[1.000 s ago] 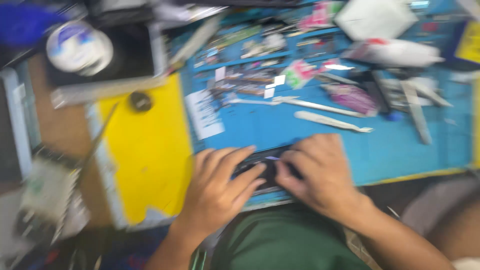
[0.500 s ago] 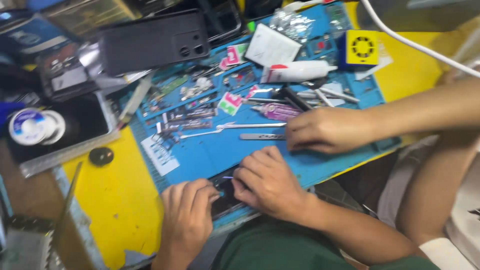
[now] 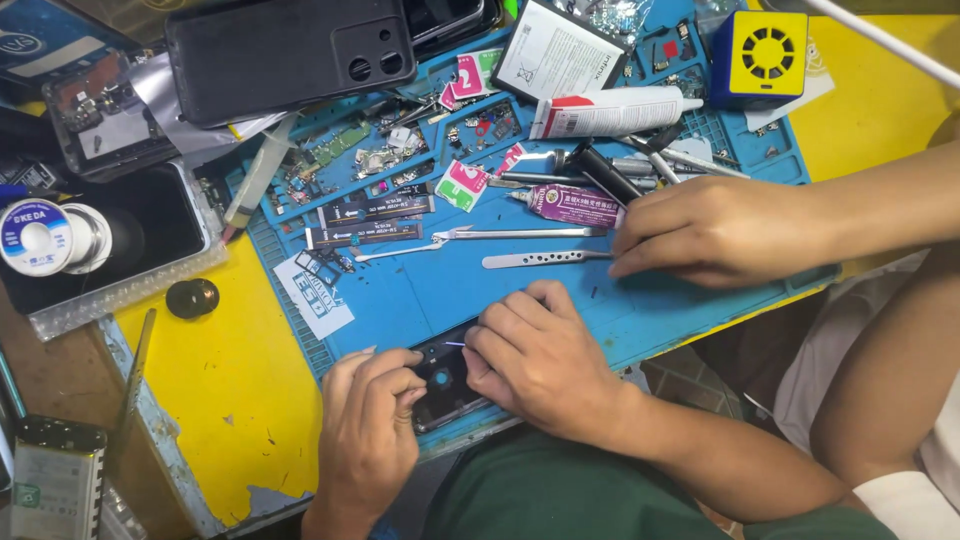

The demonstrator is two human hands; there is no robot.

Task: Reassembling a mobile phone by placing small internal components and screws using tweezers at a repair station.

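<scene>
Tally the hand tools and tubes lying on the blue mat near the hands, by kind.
Metal tweezers: 2 (upper pair, perforated pair)
White tube: 1
Purple tube: 1
Total: 4

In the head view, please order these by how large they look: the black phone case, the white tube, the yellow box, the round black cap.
Largest to smallest:
1. black phone case
2. white tube
3. yellow box
4. round black cap
The tube and box look close in area, so their order is unsure.
</scene>
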